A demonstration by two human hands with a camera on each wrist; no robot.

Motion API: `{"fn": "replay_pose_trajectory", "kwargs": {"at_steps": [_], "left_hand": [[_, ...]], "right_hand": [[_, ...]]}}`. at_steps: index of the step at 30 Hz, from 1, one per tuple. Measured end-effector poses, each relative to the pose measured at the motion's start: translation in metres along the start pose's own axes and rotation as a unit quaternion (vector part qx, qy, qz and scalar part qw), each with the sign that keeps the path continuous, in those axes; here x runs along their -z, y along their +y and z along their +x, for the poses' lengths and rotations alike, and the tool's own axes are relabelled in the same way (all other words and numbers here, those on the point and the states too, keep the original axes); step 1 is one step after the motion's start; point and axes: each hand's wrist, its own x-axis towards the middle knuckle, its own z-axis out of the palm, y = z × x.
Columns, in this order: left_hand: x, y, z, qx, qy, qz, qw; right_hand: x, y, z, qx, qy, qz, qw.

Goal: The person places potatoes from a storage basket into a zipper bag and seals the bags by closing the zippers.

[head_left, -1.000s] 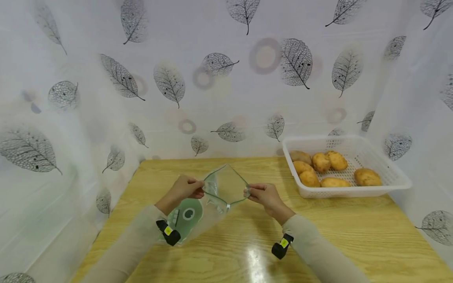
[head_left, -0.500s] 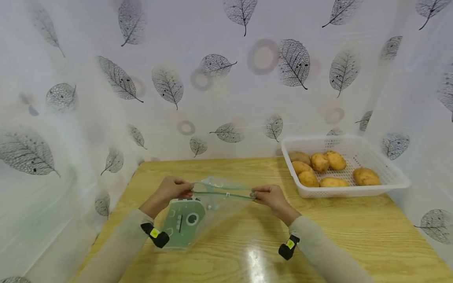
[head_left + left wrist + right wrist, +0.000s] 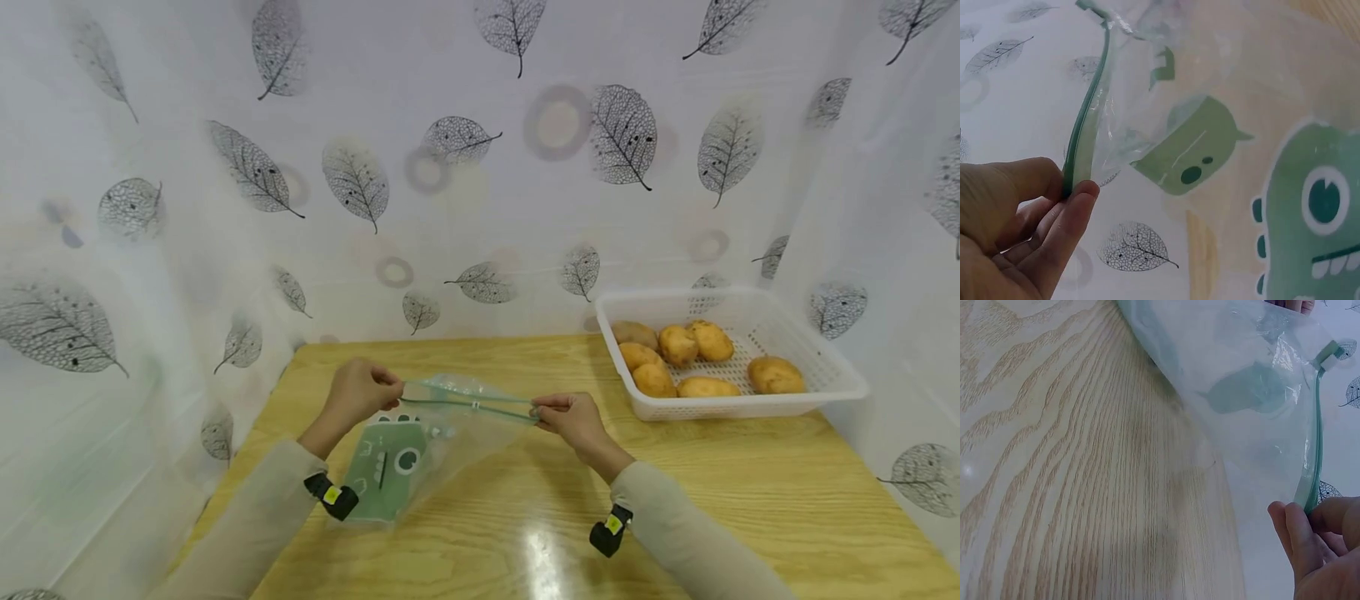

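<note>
A clear plastic zipper bag (image 3: pixel 468 446) with a green cartoon dinosaur print hangs between both hands over the table. Its green zipper edge (image 3: pixel 1087 112) is stretched nearly straight across, with a small white slider (image 3: pixel 476 405) near the middle. At the left end of that edge, my left hand (image 3: pixel 358 396) pinches the corner between thumb and fingers. The opposite corner is pinched by my right hand (image 3: pixel 577 423). In the left wrist view, the dinosaur print (image 3: pixel 1310 212) shows large at the right. The bag's lower part slopes down toward the table on the left.
A white plastic basket (image 3: pixel 832 379) stands at the back right of the wooden table (image 3: pixel 675 500), holding several potatoes (image 3: pixel 708 387). Behind and beside the table hangs a pale curtain (image 3: pixel 495 200) printed with leaves.
A second ago the bag's mouth gaped in a diamond shape. The hands have since moved apart, pulling the zipper edge out into a narrow slit; the left hand has shifted left.
</note>
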Motion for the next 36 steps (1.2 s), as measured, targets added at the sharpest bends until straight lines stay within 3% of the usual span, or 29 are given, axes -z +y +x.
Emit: {"fn": "replay_pose_trajectory", "kwargs": {"at_steps": [2, 4, 6, 10, 12, 14, 26, 32, 36], "left_hand": [[-0.002, 0.0, 0.002, 0.013, -0.012, -0.052, 0.9985], [-0.003, -0.001, 0.003, 0.042, -0.039, -0.133, 0.9894], [-0.006, -0.002, 0.004, 0.069, -0.068, -0.216, 0.9716], [-0.013, -0.004, 0.005, 0.091, -0.111, -0.348, 0.9267], [-0.018, -0.003, 0.006, 0.098, -0.112, -0.393, 0.9072], [-0.021, -0.001, 0.006, 0.102, -0.11, -0.422, 0.8942], [-0.029, 0.006, 0.008, 0.105, -0.099, -0.443, 0.8849], [-0.031, 0.007, 0.009, 0.118, -0.094, -0.44, 0.8853], [-0.033, 0.007, 0.009, 0.12, -0.096, -0.442, 0.8838]], "right_hand": [[0.0, 0.0, 0.0, 0.0, 0.005, 0.01, 1.0], [0.0, 0.0, 0.0, -0.001, 0.005, 0.021, 1.0], [0.0, -0.001, 0.0, -0.003, 0.003, 0.035, 0.999], [-0.001, -0.002, 0.002, -0.008, -0.004, 0.053, 0.999], [-0.002, -0.003, 0.003, -0.011, -0.006, 0.058, 0.998], [-0.004, -0.005, 0.004, -0.014, -0.007, 0.059, 0.998], [0.0, -0.02, 0.005, -0.03, -0.035, 0.012, 0.999], [0.022, -0.038, 0.007, -0.013, -0.054, -0.026, 0.998], [0.044, -0.052, 0.007, 0.01, -0.041, -0.053, 0.998]]}}
